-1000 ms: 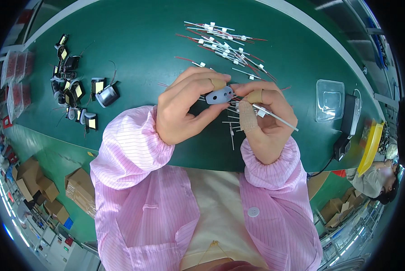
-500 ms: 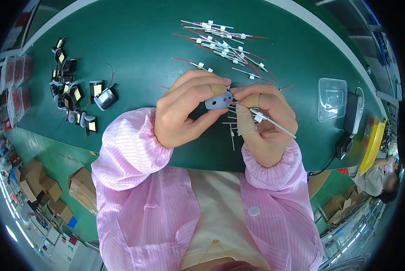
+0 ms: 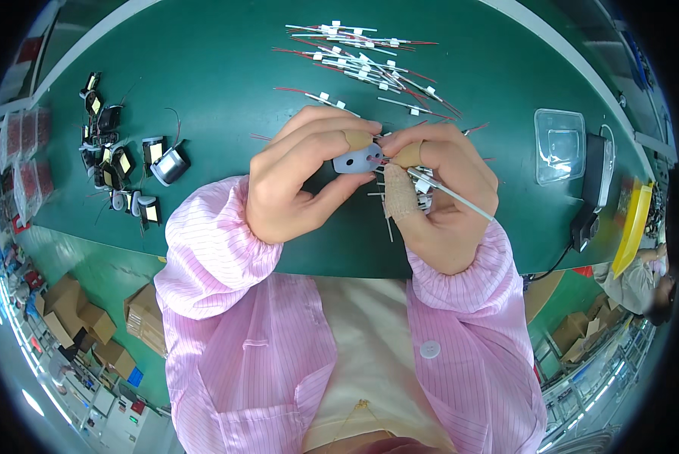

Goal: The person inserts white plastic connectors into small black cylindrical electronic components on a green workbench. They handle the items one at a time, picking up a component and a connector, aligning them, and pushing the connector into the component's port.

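Observation:
Between the thumb and fingers of my left hand (image 3: 290, 178) is a small grey-blue plastic housing (image 3: 352, 162) with round holes. My right hand (image 3: 456, 178) is closed beside it, pinching a thin wire lead (image 3: 464, 203) with a white sleeve and white connector. The pinched end of the lead meets the right side of the housing; a bit of red shows at a hole there. Whether it passes through, I cannot tell. Tan finger covers and a bandage wrap some of my fingers. More white-tagged leads lie partly hidden under my right hand.
Beyond my hands several red-and-white wire leads (image 3: 366, 66) lie in loose rows on the green table (image 3: 226, 91). Black wired parts (image 3: 112, 163) with pale yellow pads cluster at left. To the right are a clear plastic tray (image 3: 538, 147), a black device (image 3: 596, 178) with a cable, and a yellow bin (image 3: 631, 231).
Both hands and the housing have shifted slightly left in the picture, as has much of the table scene. The lead has tilted a little in my right hand; both grips stay the same.

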The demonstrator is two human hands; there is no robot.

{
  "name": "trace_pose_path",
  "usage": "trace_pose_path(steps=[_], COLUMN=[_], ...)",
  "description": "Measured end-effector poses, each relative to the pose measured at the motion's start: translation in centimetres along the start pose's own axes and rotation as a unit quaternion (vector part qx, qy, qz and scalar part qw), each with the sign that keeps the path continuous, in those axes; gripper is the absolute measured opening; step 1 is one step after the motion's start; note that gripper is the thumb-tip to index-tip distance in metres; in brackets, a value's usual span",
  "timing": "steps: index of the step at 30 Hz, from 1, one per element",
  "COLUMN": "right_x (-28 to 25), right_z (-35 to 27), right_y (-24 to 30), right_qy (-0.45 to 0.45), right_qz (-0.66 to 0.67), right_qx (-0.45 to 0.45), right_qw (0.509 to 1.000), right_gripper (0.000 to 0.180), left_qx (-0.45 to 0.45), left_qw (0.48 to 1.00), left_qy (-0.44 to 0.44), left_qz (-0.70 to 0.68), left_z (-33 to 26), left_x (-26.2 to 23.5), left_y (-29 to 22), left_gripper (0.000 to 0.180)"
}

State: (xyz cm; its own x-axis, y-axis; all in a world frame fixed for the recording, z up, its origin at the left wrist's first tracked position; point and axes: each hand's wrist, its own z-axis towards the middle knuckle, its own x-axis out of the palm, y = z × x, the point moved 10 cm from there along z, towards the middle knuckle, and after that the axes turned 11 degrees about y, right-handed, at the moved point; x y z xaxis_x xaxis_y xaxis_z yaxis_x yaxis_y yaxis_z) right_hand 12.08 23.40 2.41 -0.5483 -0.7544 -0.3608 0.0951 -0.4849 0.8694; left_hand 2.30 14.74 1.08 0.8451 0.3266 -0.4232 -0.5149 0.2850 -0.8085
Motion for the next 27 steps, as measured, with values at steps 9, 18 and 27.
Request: trace_pose_path(steps=[9, 18, 27], right_x=[-0.2, 0.0, 0.7], right_z=[-0.2, -0.3, 0.4], right_y=[0.5, 0.8, 0.8], right_qy=[-0.01, -0.015, 0.031], right_qz=[-0.022, -0.041, -0.056], right_qx=[-0.009, -0.008, 0.034], right_qw=[1.0, 0.999, 0.997], right_gripper=[0.021, 0.022, 0.02], left_qx=[0.034, 0.036, 0.018], left_qw=[0.999, 0.998, 1.0], left_qy=[0.029, 0.032, -0.007], left_qz=[0.018, 0.032, -0.012], left_z=[0.0, 0.0, -0.8], left_x=[0.3, 0.4, 0.2], left_y=[-0.7, -0.9, -0.3], left_gripper=[0.037, 0.038, 0.044])
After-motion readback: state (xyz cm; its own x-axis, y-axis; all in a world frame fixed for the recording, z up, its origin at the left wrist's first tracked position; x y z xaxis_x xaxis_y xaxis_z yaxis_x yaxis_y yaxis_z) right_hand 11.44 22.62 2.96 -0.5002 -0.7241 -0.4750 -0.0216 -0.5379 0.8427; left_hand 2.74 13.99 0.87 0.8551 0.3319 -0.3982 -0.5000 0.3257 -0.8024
